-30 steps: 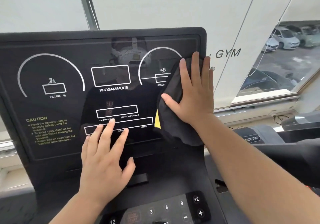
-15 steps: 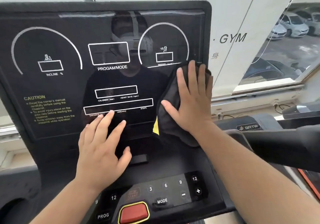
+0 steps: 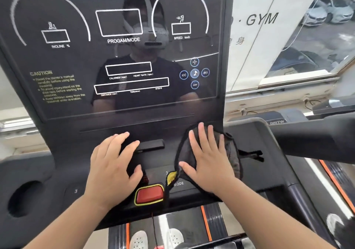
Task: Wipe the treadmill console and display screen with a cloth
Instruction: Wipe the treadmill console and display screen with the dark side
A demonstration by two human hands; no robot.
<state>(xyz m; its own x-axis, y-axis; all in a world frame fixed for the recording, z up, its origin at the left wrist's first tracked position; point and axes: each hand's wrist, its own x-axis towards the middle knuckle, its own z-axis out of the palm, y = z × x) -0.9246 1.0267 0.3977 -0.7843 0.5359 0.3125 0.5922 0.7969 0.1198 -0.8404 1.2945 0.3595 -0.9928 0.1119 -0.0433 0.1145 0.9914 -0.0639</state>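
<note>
While my right hand (image 3: 209, 164) lies flat on the dark grey, black-edged cloth (image 3: 231, 152), its grip is wide: fingers straight and spread, thumb out to the left, palm pressing the fabric down. It closes on nothing.

Cloth position: on the sloped lower deck of the black plastic treadmill console (image 3: 63, 164), right of centre, below the glossy black display screen (image 3: 124, 56) and apart from it.

Cloth orientation: long axis runs from near me up the slope, roughly in line with my fingers. Its small yellow tag (image 3: 171, 176) sits at the near-left corner, pointing toward the red stop button with a yellow rim (image 3: 149, 195), just beside it. The word MODE shows at the cloth's near-left edge.

My left hand (image 3: 113, 166) rests on the deck left of the cloth. Grip loose and wide, fingers slightly bent, holding nothing; fingertips reach the left end of a short black raised bar (image 3: 153, 144).

The screen leans back and faces me, with white outlined boxes and arcs.

Far left: a round cup recess (image 3: 25, 198). Below the console: white perforated shoes (image 3: 138, 240).
</note>
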